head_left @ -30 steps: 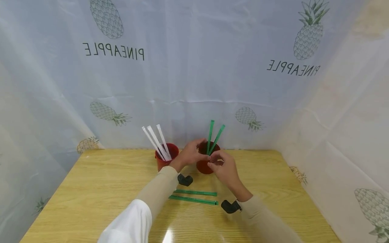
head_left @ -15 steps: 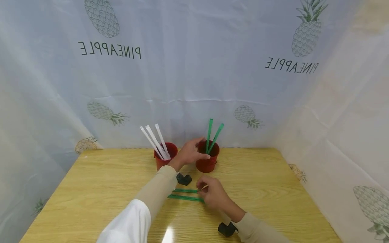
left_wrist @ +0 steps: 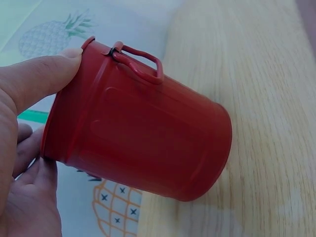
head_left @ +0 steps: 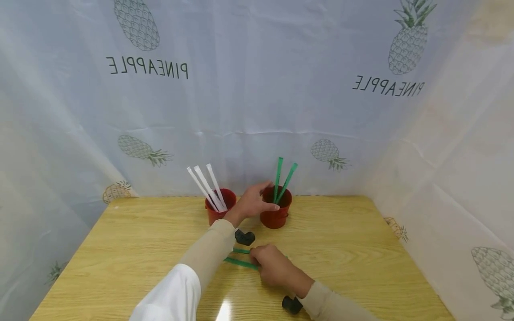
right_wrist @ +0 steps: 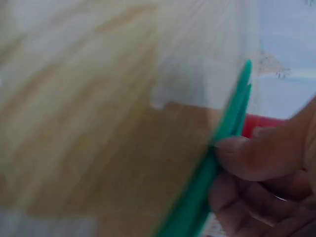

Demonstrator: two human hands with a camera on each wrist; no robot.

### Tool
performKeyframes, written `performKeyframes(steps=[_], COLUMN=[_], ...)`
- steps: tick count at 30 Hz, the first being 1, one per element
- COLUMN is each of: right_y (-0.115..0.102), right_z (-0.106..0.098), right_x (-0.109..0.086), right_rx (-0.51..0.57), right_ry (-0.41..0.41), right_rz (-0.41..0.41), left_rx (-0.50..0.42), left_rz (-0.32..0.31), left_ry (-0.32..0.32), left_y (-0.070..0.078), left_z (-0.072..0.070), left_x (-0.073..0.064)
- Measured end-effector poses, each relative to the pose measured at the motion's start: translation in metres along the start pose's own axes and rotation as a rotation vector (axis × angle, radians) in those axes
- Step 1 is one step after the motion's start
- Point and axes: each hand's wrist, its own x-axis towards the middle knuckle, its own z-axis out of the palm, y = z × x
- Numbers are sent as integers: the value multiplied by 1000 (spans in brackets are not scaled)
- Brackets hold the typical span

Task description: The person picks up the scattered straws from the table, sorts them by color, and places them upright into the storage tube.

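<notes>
In the head view my left hand (head_left: 253, 203) grips the rim of the right-hand red bucket (head_left: 275, 219). The left wrist view has the thumb (left_wrist: 59, 69) on one side of that rim and fingers on the other. Two green wrapped straws (head_left: 286, 183) lean upright inside the bucket. Below it, my right hand (head_left: 275, 266) is down over two green wrapped straws (head_left: 242, 263) lying on the table, covering their middles. In the blurred right wrist view, its thumb and curled fingers pinch a green straw (right_wrist: 197, 192), the other close alongside.
A second red bucket (head_left: 217, 217) with several white wrapped straws (head_left: 205, 185) stands to the left, partly behind my left wrist. The wooden table (head_left: 341, 249) ends at a pineapple-print curtain (head_left: 249, 89) behind both buckets. Dark wrist cameras (head_left: 245, 237) sit on both wrists.
My right hand has left the right-hand bucket and come down toward me onto the green straws on the table. My left hand keeps its hold on the bucket rim.
</notes>
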Motion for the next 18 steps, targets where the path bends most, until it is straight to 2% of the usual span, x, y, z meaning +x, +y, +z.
performKeyframes(steps=[4, 6, 8, 10, 13, 18], right_y=[-12, -17, -20, -20, -19, -9], right_z=[-6, -7, -6, -6, -9, -29], right_x=[-7, -10, -14, -17, -24, -43], right_rx=[-229, -328, -392, -411, -371, -124], right_ry=[-142, -181, -206, -215, -227, -184], right_rz=[2, -7, -10, -12, -4, 15], left_rx=[0, 2, 4, 2, -1, 2], left_rz=[0, -3, -8, -15, -20, -11], left_ry=[0, 2, 3, 2, 1, -12], left_y=[0, 0, -1, -1, 0, 2], left_z=[0, 0, -1, -1, -1, -1], left_x=[0, 0, -1, -1, -1, 0])
